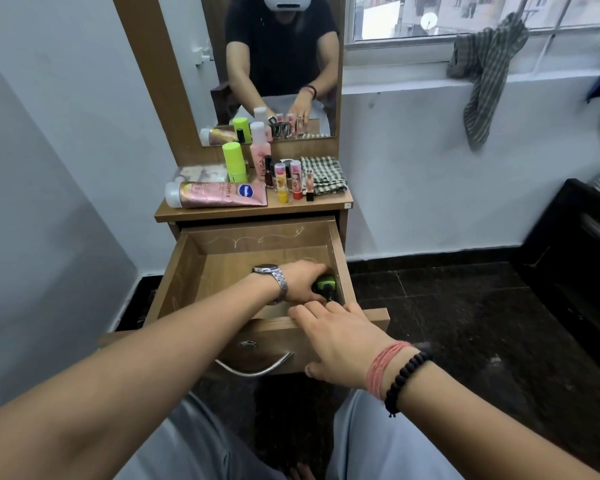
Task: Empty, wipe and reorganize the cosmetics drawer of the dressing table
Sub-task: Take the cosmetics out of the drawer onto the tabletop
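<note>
Head view. Pale walls and a dark tiled floor frame the wooden dressing table [342,209], whose mirror [278,64] rises behind its tabletop. On that tabletop I see a pink tube [215,194] lying on its side at the front left, a lime-green bottle [235,162] and a pink bottle [260,160] standing behind it, a cluster of small lipsticks [291,180] upright at centre, and a folded checked cloth [321,174] at the right. A striped cloth [485,77] hangs over the windowsill.

Below, the drawer [201,268] stands pulled out, its wooden floor mostly bare. My left hand [300,284], a metal watch [274,277] on its wrist, reaches into the drawer's front right corner, the fingers clamped on a green-and-black container [324,285]. My right hand [340,341], with red thread and black beads at the wrist, rests on the drawer's front edge, fingers curled loosely over the rim and gripping no object, just beside the container.
</note>
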